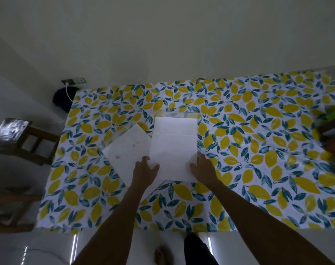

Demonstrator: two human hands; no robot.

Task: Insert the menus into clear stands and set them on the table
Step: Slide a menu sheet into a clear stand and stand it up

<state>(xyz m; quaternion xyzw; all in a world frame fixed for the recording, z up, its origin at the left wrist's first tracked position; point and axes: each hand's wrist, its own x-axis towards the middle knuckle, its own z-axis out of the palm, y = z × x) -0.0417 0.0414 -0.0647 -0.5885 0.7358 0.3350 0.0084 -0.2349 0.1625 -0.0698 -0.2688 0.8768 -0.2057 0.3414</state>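
Head view: at lower centre, left hand point(145, 169) and right hand point(202, 169) rest spread fingers on the near corners of a white menu point(174, 150), grasping nothing. Left of it lies a tilted second sheet point(127, 148). Lemon-print tabletop point(258, 169) stretches beyond.

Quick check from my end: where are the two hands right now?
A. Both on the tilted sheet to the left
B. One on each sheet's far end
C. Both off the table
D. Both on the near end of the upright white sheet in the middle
D: the left hand and right hand sit at the near corners of the straight white sheet, while the tilted sheet lies beside it on the lemon-print tablecloth.
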